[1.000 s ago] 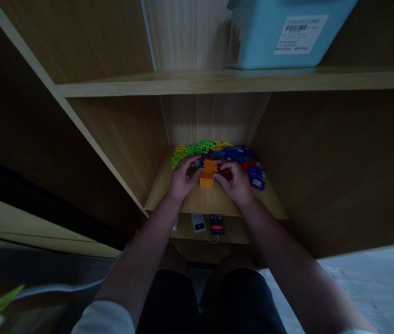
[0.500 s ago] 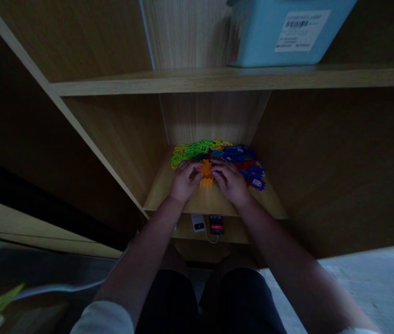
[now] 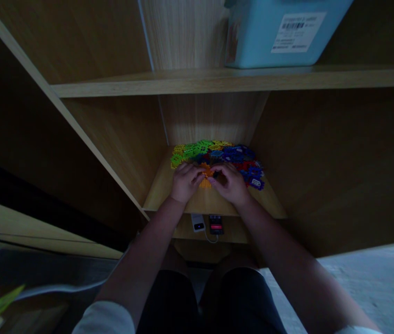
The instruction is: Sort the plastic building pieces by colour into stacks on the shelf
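where both hands meet, orange block stack (image 3: 205,177) between left grip (image 3: 185,181) and right grip (image 3: 229,183), seemingly pinched by both

Bare forearms, white cuffs, dark trousers

Both forearms are bare up to white sleeves pushed back near the elbows, seen at the bottom edge. The left hand (image 3: 184,182) and right hand (image 3: 229,184) wear no gloves or rings that show. Dark trousers cover the knees.
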The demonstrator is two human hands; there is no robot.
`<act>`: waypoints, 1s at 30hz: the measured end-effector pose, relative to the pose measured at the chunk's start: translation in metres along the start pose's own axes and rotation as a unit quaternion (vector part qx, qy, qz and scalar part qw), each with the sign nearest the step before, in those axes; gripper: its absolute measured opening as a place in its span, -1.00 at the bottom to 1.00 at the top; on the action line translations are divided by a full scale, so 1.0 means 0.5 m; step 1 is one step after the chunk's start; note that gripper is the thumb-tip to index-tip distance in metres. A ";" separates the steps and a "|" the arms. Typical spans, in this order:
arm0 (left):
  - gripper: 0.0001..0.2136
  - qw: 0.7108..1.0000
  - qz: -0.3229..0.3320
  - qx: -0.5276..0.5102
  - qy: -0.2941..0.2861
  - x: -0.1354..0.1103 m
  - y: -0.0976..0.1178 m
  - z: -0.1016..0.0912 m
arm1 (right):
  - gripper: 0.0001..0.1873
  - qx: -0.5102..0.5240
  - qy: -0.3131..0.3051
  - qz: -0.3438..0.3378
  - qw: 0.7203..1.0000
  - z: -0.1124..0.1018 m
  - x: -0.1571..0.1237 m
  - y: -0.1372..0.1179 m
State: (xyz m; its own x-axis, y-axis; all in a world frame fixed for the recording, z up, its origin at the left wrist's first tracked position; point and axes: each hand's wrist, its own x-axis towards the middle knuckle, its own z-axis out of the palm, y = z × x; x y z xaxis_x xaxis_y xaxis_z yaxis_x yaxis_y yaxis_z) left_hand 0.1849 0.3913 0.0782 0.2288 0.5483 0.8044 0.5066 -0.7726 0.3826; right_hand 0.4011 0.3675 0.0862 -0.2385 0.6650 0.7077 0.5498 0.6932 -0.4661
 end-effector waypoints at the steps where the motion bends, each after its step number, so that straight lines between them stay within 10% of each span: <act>1: -0.88 1.000 0.002 0.004 -0.005 0.000 0.000 0.000 | -0.76 0.003 0.000 -0.001 1.000 0.000 0.001 -0.001; 13: -0.64 1.000 -0.004 0.031 0.003 0.000 0.003 0.007 | -0.82 0.026 0.002 -0.014 1.000 0.005 -0.005 0.001; 30: -0.91 0.999 0.031 0.009 0.033 0.004 0.000 0.005 | -0.63 0.034 0.047 -0.031 0.998 0.016 -0.002 0.031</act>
State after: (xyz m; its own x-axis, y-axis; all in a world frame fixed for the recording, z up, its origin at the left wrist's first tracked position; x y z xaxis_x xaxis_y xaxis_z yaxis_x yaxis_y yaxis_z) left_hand 0.1875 0.3931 0.0788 0.2052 0.4764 0.8549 0.5077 -0.7986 0.3232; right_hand 0.4033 0.3797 0.0738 -0.1925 0.5932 0.7817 0.4802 0.7516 -0.4522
